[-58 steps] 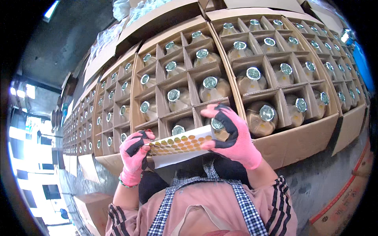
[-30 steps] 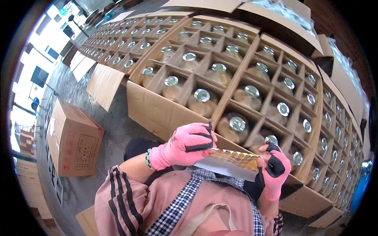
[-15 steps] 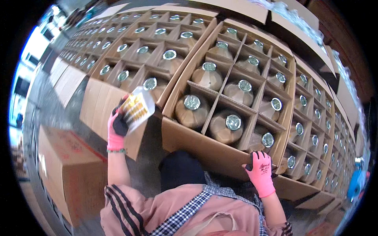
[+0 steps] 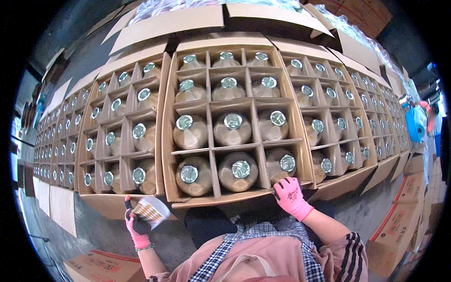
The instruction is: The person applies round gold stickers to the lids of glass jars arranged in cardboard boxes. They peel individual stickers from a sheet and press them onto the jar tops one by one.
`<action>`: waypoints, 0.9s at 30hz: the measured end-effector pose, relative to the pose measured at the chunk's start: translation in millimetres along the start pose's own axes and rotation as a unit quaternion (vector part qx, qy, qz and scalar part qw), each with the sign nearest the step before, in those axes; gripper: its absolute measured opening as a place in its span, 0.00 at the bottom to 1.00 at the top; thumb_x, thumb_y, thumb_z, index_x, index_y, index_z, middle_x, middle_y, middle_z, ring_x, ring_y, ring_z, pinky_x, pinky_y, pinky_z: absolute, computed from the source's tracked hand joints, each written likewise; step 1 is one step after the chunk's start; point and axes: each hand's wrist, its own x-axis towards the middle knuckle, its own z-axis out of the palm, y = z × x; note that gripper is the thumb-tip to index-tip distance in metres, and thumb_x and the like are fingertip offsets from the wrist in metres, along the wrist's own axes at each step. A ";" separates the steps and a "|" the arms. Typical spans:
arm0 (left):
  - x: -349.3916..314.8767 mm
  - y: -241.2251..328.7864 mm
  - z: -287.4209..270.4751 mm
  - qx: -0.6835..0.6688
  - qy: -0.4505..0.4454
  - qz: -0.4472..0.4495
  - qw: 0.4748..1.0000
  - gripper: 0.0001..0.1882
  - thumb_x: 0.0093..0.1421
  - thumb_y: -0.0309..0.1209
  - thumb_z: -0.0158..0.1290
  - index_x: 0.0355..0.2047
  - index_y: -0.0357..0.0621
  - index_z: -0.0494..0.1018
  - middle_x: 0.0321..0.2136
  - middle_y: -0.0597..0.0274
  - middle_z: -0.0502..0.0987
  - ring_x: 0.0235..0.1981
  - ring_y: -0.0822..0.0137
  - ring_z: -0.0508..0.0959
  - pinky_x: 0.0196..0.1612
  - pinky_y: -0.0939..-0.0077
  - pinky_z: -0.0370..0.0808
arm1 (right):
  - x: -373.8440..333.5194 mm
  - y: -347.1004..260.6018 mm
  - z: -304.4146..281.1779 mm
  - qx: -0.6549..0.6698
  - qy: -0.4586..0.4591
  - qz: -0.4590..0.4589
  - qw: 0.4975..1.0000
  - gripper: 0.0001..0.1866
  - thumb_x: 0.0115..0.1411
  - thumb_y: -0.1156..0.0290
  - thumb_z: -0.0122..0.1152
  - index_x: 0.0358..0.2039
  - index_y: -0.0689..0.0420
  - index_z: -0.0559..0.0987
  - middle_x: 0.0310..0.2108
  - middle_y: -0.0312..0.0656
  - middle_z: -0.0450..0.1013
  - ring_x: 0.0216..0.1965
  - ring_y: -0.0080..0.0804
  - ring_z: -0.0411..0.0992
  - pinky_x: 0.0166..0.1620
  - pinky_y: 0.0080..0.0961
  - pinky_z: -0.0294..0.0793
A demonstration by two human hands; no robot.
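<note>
In my left hand [image 4: 136, 228], gloved in pink with dark fingertips, is a curled white sheet [image 4: 151, 211] with rows of gold-brown marks, like stickers. It hangs just in front of the cartons, left of the middle one. My right hand [image 4: 293, 199], in a matching glove, grips the front edge of the open middle carton [image 4: 225, 201] near its right corner. Cardboard dividers [image 4: 214, 171] split this carton into cells. Each cell holds a round-shouldered glass bottle [image 4: 238, 175] with a silvery-green top, standing upright. The fingers of my right hand sit beside the front right bottle.
Similar open cartons of bottles flank it, at left [image 4: 120, 162] and right [image 4: 324, 136]. Closed brown boxes [image 4: 105, 267] lie low at left and right. Raised flaps and clear plastic wrap [image 4: 263, 6] line the back. Another person's arm [image 4: 430, 115] shows at far right beside something blue.
My view has swung left, so the middle carton now faces me squarely. The left hand with the sheet has come lower. My right hand stays on the carton's front edge.
</note>
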 end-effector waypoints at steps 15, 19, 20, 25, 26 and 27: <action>20.5 -20.1 -41.1 0.035 0.113 -0.007 0.993 0.17 0.56 0.39 0.44 0.40 0.41 0.68 0.39 0.61 0.72 0.41 0.67 0.70 0.47 0.71 0.63 | 4.4 28.5 10.4 0.121 0.044 -0.134 0.983 0.07 0.45 0.70 0.47 0.27 0.54 0.70 0.23 0.40 0.64 0.27 0.34 0.64 0.30 0.29 0.63; 1.1 -5.3 -31.9 0.017 0.170 0.008 0.985 0.11 0.56 0.36 0.46 0.33 0.44 0.70 0.27 0.66 0.74 0.29 0.70 0.74 0.36 0.75 0.70 | -3.3 24.6 9.9 0.130 0.037 -0.156 0.978 0.09 0.46 0.71 0.47 0.29 0.54 0.71 0.24 0.40 0.65 0.29 0.34 0.65 0.31 0.28 0.64; 2.2 -2.8 -17.0 0.066 0.160 0.014 0.985 0.10 0.56 0.36 0.46 0.33 0.43 0.70 0.28 0.65 0.74 0.29 0.70 0.74 0.35 0.75 0.71 | -2.6 27.4 9.4 0.126 0.041 -0.156 0.979 0.09 0.46 0.71 0.47 0.29 0.55 0.71 0.24 0.40 0.65 0.29 0.35 0.65 0.31 0.29 0.64; -9.4 31.6 113.9 0.192 0.095 0.133 0.968 0.16 0.56 0.33 0.45 0.42 0.37 0.67 0.34 0.58 0.73 0.32 0.67 0.74 0.35 0.75 0.73 | -1.4 23.5 11.3 0.151 0.049 -0.125 0.979 0.08 0.42 0.74 0.48 0.27 0.55 0.70 0.25 0.41 0.65 0.30 0.37 0.66 0.34 0.31 0.64; -7.7 31.2 156.0 0.184 0.073 0.132 0.971 0.18 0.55 0.33 0.45 0.43 0.35 0.66 0.37 0.56 0.72 0.34 0.65 0.74 0.37 0.73 0.73 | -2.0 23.1 11.8 0.141 0.038 -0.117 0.982 0.08 0.41 0.74 0.49 0.27 0.55 0.69 0.25 0.41 0.66 0.30 0.38 0.66 0.34 0.32 0.64; -4.1 34.9 176.7 0.151 0.006 0.121 0.981 0.17 0.55 0.31 0.45 0.42 0.32 0.66 0.37 0.56 0.71 0.34 0.66 0.74 0.39 0.74 0.72 | -1.7 21.4 10.1 0.133 0.028 -0.109 0.985 0.08 0.41 0.73 0.50 0.26 0.55 0.69 0.25 0.41 0.66 0.30 0.38 0.66 0.34 0.32 0.64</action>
